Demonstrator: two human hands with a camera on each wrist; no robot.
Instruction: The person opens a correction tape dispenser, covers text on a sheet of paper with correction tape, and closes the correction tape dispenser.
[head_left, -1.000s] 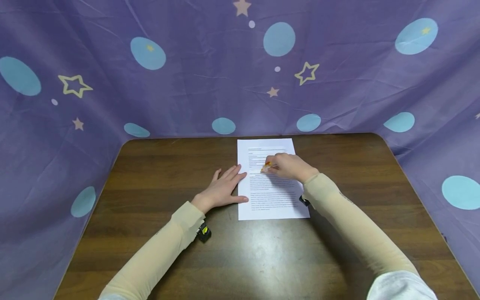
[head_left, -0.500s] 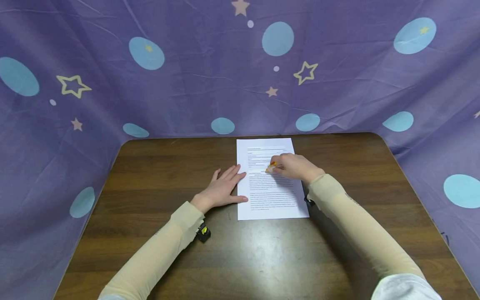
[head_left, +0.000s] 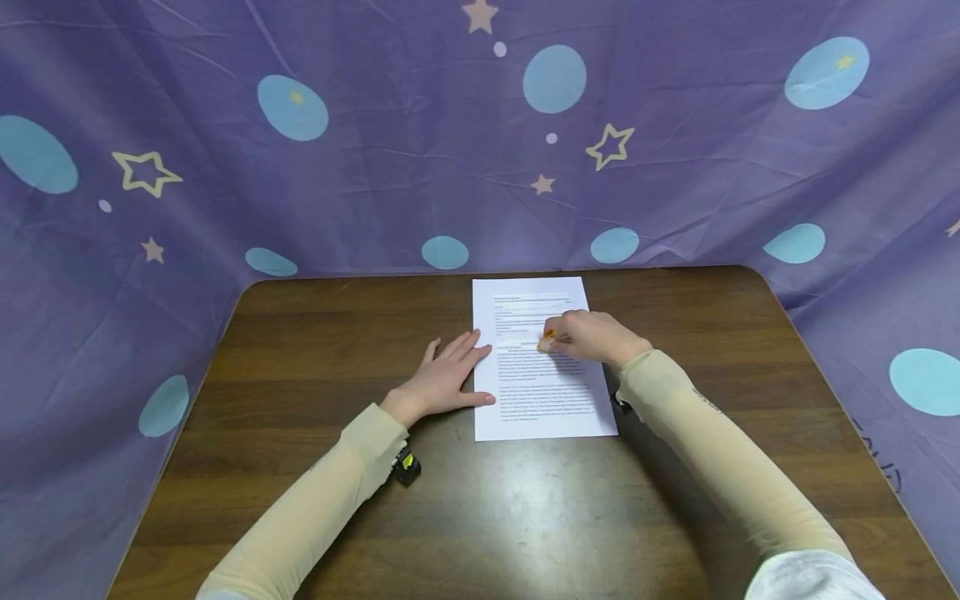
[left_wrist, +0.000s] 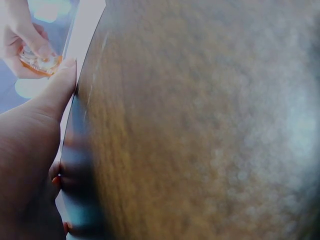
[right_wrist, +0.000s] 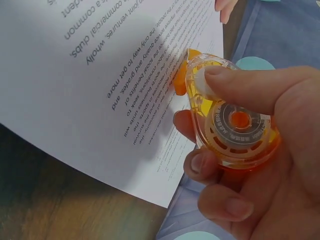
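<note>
A printed sheet of paper [head_left: 555, 423] lies on the wooden table, its far edge near the table's back. My left hand [head_left: 438, 379] rests with spread, straight fingers over the sheet's left edge, thumb and fingertips on the paper. Between thumb and fingers, my right hand [head_left: 595, 337] holds a correction tape [right_wrist: 239, 122] with a clear and orange case. Its orange tip [right_wrist: 181, 80] is at the printed lines, above the middle of the page; whether it touches the paper I cannot tell. The left wrist view shows the left thumb [left_wrist: 62, 82] along the paper edge.
The brown wooden table [head_left: 315, 333] stretches out on both sides of the sheet. A purple curtain [head_left: 375, 150] with blue dots and stars hangs behind and beside it. A black wrist camera [head_left: 407, 467] sits under the left wrist.
My right hand has slid a short way right across the sheet with the correction tape, and slightly towards me at the end. The left hand and paper stay in place.
</note>
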